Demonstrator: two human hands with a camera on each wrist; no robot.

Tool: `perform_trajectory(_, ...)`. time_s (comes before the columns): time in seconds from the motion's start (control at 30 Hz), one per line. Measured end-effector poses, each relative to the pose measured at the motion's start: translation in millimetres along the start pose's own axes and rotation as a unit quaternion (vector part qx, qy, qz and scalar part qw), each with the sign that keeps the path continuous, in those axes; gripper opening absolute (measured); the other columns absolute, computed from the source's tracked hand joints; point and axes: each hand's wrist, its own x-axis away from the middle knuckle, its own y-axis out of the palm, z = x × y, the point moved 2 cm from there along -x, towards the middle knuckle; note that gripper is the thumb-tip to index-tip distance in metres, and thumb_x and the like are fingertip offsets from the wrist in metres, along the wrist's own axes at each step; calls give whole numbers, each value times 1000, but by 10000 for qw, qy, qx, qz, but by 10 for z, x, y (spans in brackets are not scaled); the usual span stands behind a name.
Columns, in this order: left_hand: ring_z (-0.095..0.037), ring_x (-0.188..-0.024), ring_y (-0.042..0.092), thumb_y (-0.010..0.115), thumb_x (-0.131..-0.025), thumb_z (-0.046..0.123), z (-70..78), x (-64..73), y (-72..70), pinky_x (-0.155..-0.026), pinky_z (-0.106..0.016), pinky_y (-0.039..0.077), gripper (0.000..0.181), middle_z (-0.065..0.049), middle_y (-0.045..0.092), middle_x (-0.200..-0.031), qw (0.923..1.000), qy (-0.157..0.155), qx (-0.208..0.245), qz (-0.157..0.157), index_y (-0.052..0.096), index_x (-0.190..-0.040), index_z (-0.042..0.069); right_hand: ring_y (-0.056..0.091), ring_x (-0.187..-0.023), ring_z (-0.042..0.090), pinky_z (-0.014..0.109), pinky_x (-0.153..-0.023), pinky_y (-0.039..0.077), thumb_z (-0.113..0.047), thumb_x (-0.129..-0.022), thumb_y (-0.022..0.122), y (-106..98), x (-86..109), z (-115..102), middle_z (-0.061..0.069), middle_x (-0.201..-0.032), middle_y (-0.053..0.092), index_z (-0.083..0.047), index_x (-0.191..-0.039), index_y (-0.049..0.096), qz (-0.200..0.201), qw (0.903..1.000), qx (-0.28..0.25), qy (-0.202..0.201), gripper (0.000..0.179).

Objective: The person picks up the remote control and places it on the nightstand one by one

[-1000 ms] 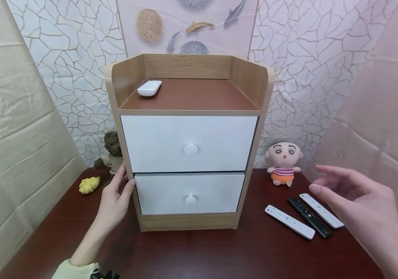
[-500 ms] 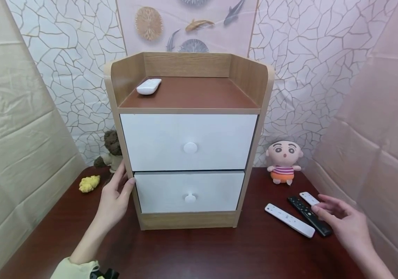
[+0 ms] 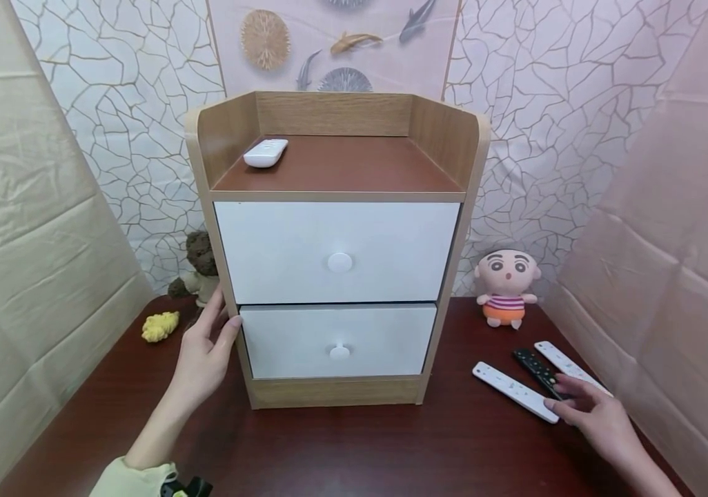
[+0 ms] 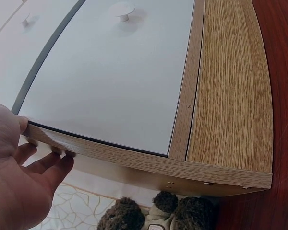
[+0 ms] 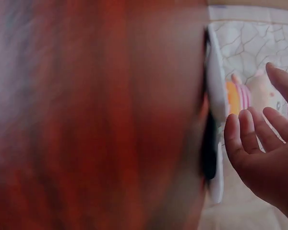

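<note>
A wood-edged cabinet with two white drawers, the upper drawer and the lower drawer, stands in the middle of the head view; both drawers are closed. My left hand grips its left side edge, thumb at the front and fingers on the outer side. Over on the right, my right hand hovers at the near ends of a white remote control and a black remote control, partly covering the black one. Its fingers are loosely bent with nothing held. Another white remote lies beyond.
On the cabinet top lies a further white remote. A plush doll sits behind the remotes. Left of the cabinet are a yellow lump and a brown plush toy. Cloth walls enclose the dark red table.
My right hand has come down and toward me, from above the remotes to the near ends of the black and nearer white ones. My left hand stays on the cabinet edge.
</note>
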Motion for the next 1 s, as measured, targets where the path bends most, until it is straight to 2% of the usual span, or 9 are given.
perform_trajectory(0.1,-44,-136,48,52,-107,2,-1,5,2,-94,-5,40,61,-21,39,-159,10000,-14,18,-16,27,-163,6,63,-75,-1,27,-59,56,-12,-91,79,5,20,72,30,-113,69,16,-136,54,-158,9997,78,170,59)
perform_trajectory(0.17,-44,-136,47,52,-107,2,-1,7,2,-94,-6,39,61,-21,38,-159,10000,-16,24,-26,27,-163,6,64,-75,-1,28,-60,57,-13,-91,80,3,28,108,31,-116,67,17,-137,52,-267,9992,113,285,61)
perform_trajectory(0.23,-43,-137,47,52,-107,3,-2,7,2,-95,-6,39,61,-20,37,-160,10000,-23,23,-36,26,-163,6,64,-76,-1,28,-62,57,-16,-92,80,-4,29,133,28,-114,69,17,-138,51,-455,9980,144,415,64)
perform_trajectory(0.43,-44,-138,46,51,-107,2,-5,-1,3,-96,-6,39,60,-21,37,-160,10000,-28,43,-20,26,-162,4,64,-72,5,26,-62,52,-22,-91,80,-4,-1,162,12,-92,75,15,-140,51,-896,9924,401,742,68)
perform_trajectory(0.8,-43,-138,46,51,-107,2,0,-6,6,-96,-6,39,61,-21,38,-159,9999,-15,136,-16,26,-163,6,61,-79,5,24,-65,48,-31,-89,83,36,-75,151,14,-105,71,12,-139,55,-1021,9890,831,676,71)
perform_trajectory(1.0,-43,-138,45,51,-107,2,-3,-6,8,-96,-6,39,61,-21,39,-159,9998,-50,179,-15,27,-163,6,56,-71,7,25,-62,44,-28,-86,84,87,-72,154,6,-86,66,11,-136,57,-936,9897,945,537,69)
